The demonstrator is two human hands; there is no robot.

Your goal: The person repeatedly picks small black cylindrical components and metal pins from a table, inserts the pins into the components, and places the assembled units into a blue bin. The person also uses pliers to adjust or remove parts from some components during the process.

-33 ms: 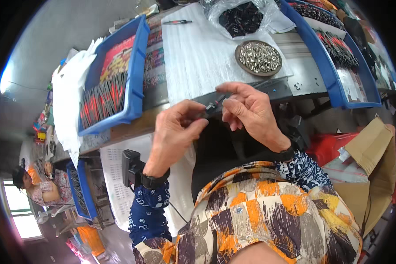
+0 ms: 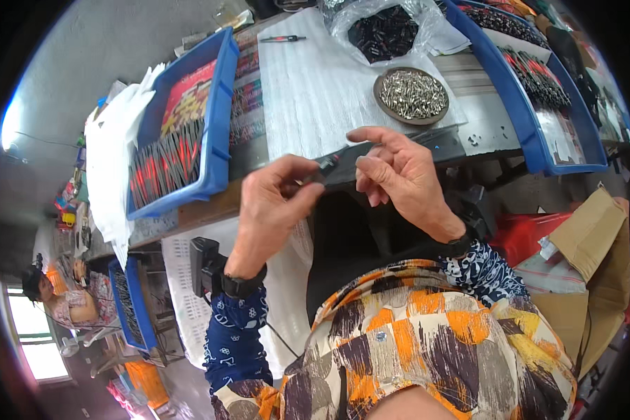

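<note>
My left hand [image 2: 273, 203] is closed, pinching a small dark pen-like piece [image 2: 329, 165] with a hint of red; motion blurs it. Facing it, my right hand [image 2: 402, 175] has its index finger stretched out above and its thumb against the other curled fingers. Whatever lies in that right pinch is hidden. Both hands hover over the table's near edge, a short gap between them. Beyond my right hand sits a round dish [image 2: 411, 96] heaped with small silvery metal pieces. A black-and-red pen [image 2: 283, 38] lies on the white foam sheet [image 2: 301, 98].
To the left stands a blue tray [image 2: 220, 119] with rows of black-and-red pens; another blue tray [image 2: 539, 143] is at the right. A clear bag [image 2: 339, 28] of black parts is at the back. A cardboard box [image 2: 595, 245] stands low right. Another person [image 2: 70, 301] sits far left.
My left hand has drawn slightly left and away from my right hand, carrying the small dark piece with it. My right hand has hardly moved.
</note>
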